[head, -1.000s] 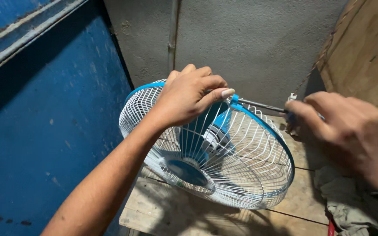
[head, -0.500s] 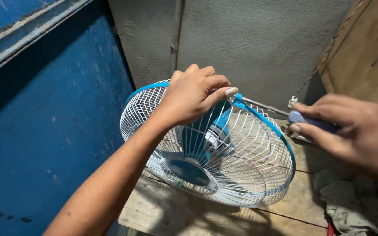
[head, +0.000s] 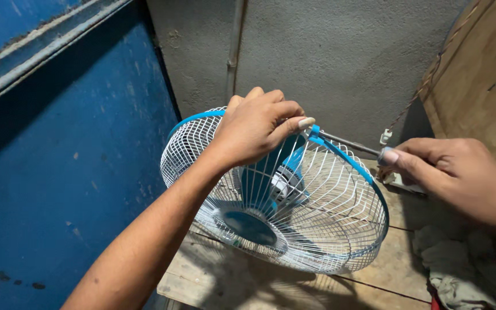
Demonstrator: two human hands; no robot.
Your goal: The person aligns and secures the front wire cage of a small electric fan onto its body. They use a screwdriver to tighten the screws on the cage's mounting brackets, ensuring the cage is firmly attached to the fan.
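Observation:
A fan head with a white wire guard [head: 322, 229], a blue rim and blue blades lies tilted on a wooden table [head: 386, 270]. My left hand [head: 256, 126] grips the top of the guard at the rim. My right hand [head: 460, 172] holds a screwdriver [head: 348, 143] by its handle. The metal shaft points left, and its tip meets the blue clip on the rim just beside my left thumb.
A blue metal door [head: 58, 172] fills the left side. A grey plastered wall [head: 328, 51] with a thin pipe stands behind. A wooden board [head: 483, 74] leans at the upper right. Crumpled cloth [head: 460, 270] lies at the lower right of the table.
My right hand shifted slightly along the screwdriver and steadied, keeping the tip at the rim clip. The left hand kept its grip on the guard.

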